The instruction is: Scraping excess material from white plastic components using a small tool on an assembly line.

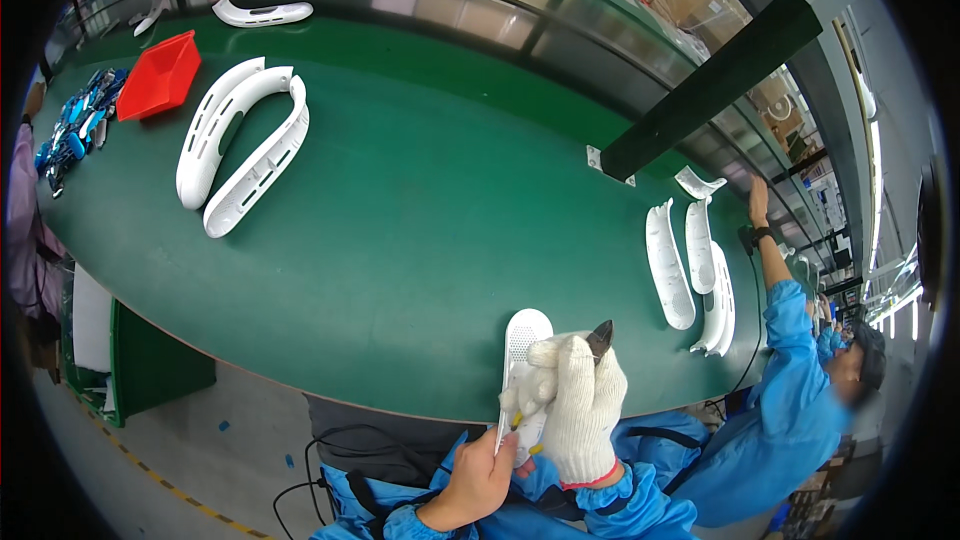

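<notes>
At the near edge of the green table, my left hand (478,477) is bare and closed around the lower end of a long white plastic shell (526,328). The shell's rounded far end has many small holes. My right hand (585,405) wears a white knitted glove and lies over the shell's middle and right side, fingers bent. A dark pointed thing (600,338) sticks out at the top of the glove; its kind cannot be made out. Yellow bits (536,449) show beneath the glove. The glove hides much of the shell.
Curved white shells (262,165) lie at the left, near a red bin (160,75) and a pile of blue pieces (78,130). More white shells (668,265) lie at the right. A dark post (710,85) rises there, beside a person in blue (790,410) reaching across the table.
</notes>
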